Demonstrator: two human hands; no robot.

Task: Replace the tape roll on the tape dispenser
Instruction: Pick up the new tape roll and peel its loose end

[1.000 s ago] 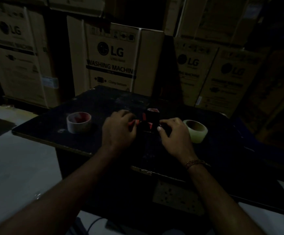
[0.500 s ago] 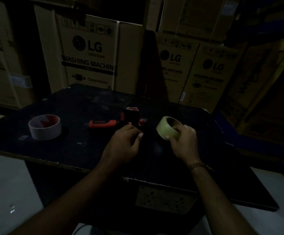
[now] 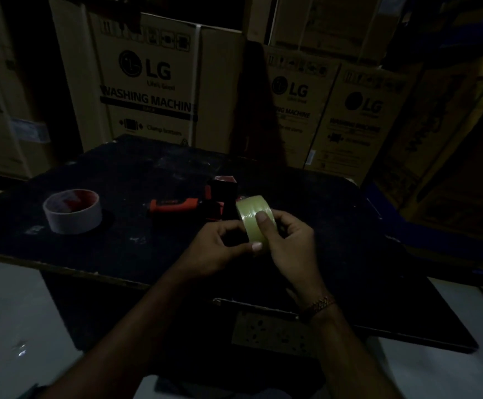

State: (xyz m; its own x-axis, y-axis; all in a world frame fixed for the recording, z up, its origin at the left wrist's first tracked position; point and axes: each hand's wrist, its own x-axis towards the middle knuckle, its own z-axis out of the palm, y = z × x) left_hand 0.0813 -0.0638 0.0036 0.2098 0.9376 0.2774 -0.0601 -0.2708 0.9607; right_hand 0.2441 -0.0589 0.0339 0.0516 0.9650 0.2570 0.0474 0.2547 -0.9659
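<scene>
A yellowish tape roll [image 3: 252, 212] is held on edge above the dark table [image 3: 119, 249]. My right hand [image 3: 289, 237] grips it, thumb pressed on the outer band. My left hand [image 3: 220, 249] touches the roll's lower edge with a fingertip. Just behind the roll lies the tape dispenser [image 3: 200, 201], red handle pointing left and black head upright, with nobody holding it. A pale tape roll with red inside [image 3: 71, 211] lies flat at the table's left.
Stacked cardboard washing machine boxes [image 3: 148, 82] stand close behind the table. The room is dim. A pale floor [image 3: 10, 312] shows at the left and lower right of the table's front edge.
My hands left the dispenser. My right hand picked the yellowish roll up from the table's right side and brought it to the middle, and my left hand moved up to touch it.
</scene>
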